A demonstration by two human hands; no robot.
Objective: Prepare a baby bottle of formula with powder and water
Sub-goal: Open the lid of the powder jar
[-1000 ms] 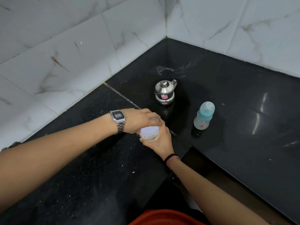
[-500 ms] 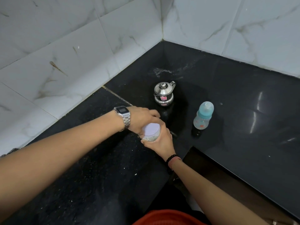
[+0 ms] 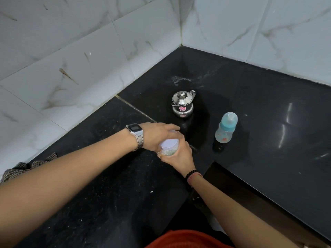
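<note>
the right hand (image 3: 179,154) grasps the body of a small clear plastic jar with a white screw lid (image 3: 168,147), fingers curled round it, tilted above the black stone counter (image 3: 268,122). the left hand (image 3: 157,135), a metal wristwatch (image 3: 136,135) on its wrist, curls over the far edge of the lid. beyond the hands stands a small lidded steel pot with a pink sticker (image 3: 182,105); to the right of the right hand stands a clear baby bottle with a teal cap (image 3: 226,127), upright, well apart.
</note>
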